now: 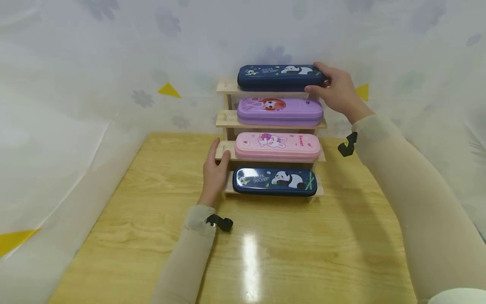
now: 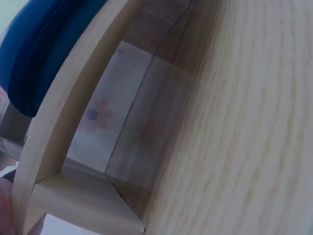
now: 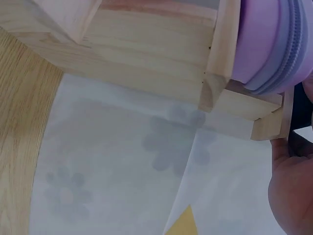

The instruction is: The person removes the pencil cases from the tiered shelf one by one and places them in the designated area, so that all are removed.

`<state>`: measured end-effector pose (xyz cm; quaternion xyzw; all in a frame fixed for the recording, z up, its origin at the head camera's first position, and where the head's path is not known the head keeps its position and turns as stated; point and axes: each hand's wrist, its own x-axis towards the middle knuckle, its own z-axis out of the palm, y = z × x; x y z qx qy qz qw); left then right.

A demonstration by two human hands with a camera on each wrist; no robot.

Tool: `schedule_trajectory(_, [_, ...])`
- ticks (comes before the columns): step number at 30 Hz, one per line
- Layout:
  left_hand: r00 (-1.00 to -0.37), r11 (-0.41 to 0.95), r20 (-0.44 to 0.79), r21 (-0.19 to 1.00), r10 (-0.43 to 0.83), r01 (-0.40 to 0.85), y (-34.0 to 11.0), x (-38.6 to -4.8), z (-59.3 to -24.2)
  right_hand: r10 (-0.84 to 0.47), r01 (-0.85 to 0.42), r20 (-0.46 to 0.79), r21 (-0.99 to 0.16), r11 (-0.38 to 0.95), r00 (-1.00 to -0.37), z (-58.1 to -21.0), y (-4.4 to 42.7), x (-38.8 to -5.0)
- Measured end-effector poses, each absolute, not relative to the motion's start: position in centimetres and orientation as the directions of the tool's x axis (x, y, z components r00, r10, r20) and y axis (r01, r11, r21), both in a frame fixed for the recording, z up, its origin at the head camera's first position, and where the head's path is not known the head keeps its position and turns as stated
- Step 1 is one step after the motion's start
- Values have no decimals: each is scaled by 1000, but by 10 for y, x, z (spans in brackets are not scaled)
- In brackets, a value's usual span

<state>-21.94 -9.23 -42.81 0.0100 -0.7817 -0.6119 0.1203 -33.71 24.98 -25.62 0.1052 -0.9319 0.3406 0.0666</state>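
A four-step wooden rack (image 1: 224, 118) bears one pencil case on each tier. My right hand (image 1: 338, 88) grips the right end of the navy panda pencil case (image 1: 277, 80) on the top tier, thumb in front and fingers over the back edge. Against the rack's left end rests my left hand (image 1: 215, 177), its fingers straight and thumb apart, by the second-lowest tier. Below the top case lie a purple pencil case (image 1: 281, 112) with a girl picture, a pink rabbit pencil case (image 1: 277, 145), and another navy panda pencil case (image 1: 275, 181) on the lowest tier.
The rack stands on a wood-grain table (image 1: 152, 236), toward its far edge. Pale flower-patterned sheeting (image 1: 114, 50) hangs behind and along both sides, with yellow triangles on it. Each wrist carries a black strap mount (image 1: 220, 222).
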Motion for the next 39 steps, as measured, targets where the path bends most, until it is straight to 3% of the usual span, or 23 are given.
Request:
schedule_trajectory(24, [-965, 301, 212, 940, -157, 157, -90, -225, -433, -118, -303, 320, -627, 717, -940, -262, 276, -316])
schedule_trajectory(39, [-965, 292, 224, 940, -137, 177, -92, -227, -432, -68, -266, 321, -626, 733, -945, -265, 303, -300])
